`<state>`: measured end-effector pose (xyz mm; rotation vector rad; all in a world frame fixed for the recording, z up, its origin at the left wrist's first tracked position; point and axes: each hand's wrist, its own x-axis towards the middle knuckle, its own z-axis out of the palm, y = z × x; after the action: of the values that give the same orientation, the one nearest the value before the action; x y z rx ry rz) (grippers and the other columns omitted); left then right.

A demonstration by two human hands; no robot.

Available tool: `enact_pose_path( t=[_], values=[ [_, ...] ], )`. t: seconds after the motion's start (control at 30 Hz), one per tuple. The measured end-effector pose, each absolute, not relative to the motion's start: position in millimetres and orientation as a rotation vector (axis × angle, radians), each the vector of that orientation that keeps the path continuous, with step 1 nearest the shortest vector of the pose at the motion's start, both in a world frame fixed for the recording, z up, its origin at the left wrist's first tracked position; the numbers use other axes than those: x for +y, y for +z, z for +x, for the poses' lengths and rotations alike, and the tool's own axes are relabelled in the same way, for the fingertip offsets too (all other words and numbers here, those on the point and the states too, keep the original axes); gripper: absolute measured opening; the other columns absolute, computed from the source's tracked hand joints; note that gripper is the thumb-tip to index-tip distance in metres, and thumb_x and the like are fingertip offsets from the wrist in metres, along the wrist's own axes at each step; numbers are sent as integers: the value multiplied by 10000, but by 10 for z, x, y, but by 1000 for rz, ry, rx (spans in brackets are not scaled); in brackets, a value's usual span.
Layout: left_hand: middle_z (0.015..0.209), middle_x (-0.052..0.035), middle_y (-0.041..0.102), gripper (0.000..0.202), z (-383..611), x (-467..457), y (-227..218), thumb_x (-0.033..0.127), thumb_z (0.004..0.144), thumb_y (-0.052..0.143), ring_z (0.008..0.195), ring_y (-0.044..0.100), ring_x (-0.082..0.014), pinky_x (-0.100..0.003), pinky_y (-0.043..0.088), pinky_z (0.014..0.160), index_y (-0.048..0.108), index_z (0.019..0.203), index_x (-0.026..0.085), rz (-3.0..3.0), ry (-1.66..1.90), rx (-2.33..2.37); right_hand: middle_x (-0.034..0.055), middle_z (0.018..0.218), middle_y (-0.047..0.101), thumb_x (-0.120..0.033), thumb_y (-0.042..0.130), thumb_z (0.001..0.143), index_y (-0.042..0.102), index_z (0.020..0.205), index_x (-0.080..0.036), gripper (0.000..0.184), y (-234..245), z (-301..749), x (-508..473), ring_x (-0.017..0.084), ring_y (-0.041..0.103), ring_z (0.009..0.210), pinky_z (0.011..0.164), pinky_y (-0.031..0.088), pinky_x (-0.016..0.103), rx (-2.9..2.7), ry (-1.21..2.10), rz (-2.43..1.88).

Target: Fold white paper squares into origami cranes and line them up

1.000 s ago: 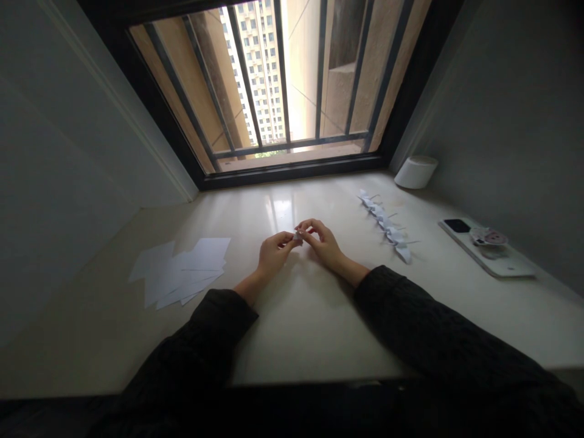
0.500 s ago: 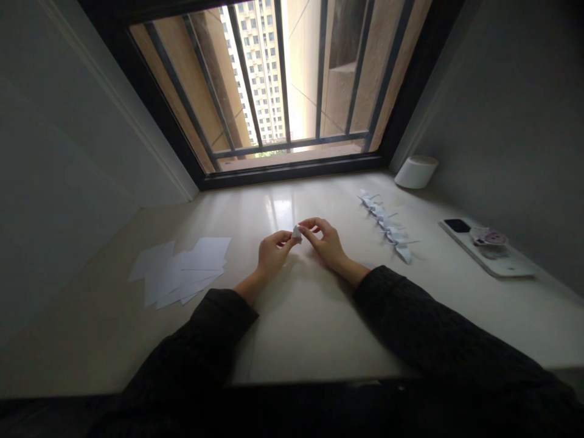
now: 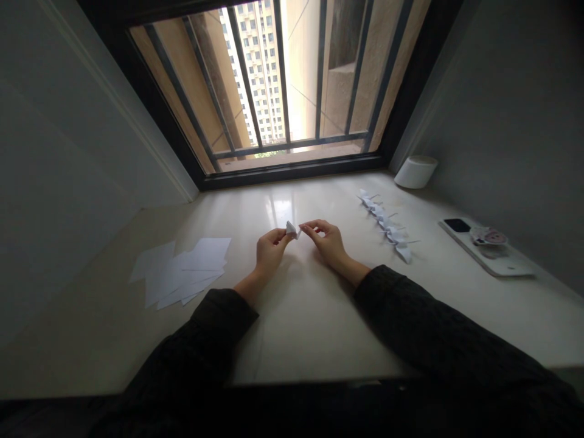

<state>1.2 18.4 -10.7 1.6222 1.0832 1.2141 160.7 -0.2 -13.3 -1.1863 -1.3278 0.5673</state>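
A small folded white paper piece [image 3: 291,227] is held up over the middle of the sill. My left hand [image 3: 270,248] pinches its body between thumb and fingers. With thumb and fingertip closed, my right hand [image 3: 327,241] grips a thin point at the paper's right side. Off to the right lies a row of several folded white paper cranes [image 3: 387,225] with thin points sticking out. Loose white paper sheets [image 3: 182,271] overlap one another left of my left hand. The exact folds of the held piece are too small to make out.
A white phone [image 3: 483,246] with a round grip on its back lies at the right. Behind it, a white cylindrical object [image 3: 416,172] stands in the corner by the wall. A barred window [image 3: 292,164] closes off the far side of the pale sill [image 3: 310,347].
The folded paper has turned and shifted slightly left with my left hand. A thin point now shows stretched between it and my right fingertips. The hands are a little farther apart.
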Motion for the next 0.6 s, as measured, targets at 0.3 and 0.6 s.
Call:
enact_pose_path(
  t=[0.3, 0.6],
  values=[
    [842, -64, 713, 320, 15, 161, -82, 460, 737, 643, 806, 635, -180, -295, 470, 755, 712, 849, 169, 1624, 1245, 1071, 46, 856, 722, -428, 690, 711, 716, 773, -222, 217, -158, 1597, 20, 201, 641, 810, 706, 461, 332, -1331, 696, -1129],
    [869, -62, 710, 313, 31, 170, -80, 424, 679, 706, 815, 637, -180, -277, 467, 720, 714, 867, 175, 1611, 1135, 1045, 43, 822, 732, -413, 672, 719, 727, 765, -226, 200, -144, 1602, 18, 219, 654, 815, 687, 459, 332, -1246, 729, -1155]
  ],
)
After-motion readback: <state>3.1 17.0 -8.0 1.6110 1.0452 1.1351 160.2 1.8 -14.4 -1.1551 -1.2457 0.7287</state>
